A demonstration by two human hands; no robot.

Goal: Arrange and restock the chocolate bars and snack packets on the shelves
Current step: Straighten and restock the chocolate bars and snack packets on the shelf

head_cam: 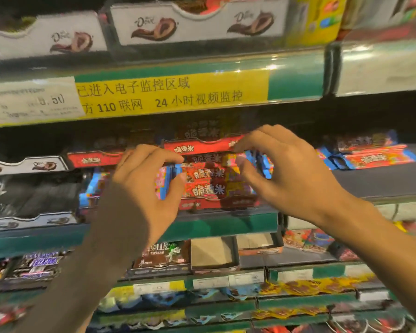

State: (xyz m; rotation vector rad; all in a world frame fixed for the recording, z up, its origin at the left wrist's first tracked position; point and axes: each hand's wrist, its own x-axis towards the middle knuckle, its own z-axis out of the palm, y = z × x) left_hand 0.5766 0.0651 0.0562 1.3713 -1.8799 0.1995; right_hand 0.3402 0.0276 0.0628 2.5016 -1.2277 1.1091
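The green-edged shelf (226, 224) is carrying a red display box (202, 146) of crispy-rice chocolate bars at its middle. Both arms are reaching up to it: the left hand (144, 186) is curling its fingers around the stacked red bars (202, 181), while the right hand (281, 169) is pinching the stack's other end.

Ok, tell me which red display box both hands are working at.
The red box between left hand and right hand; the other red box sits farther left.
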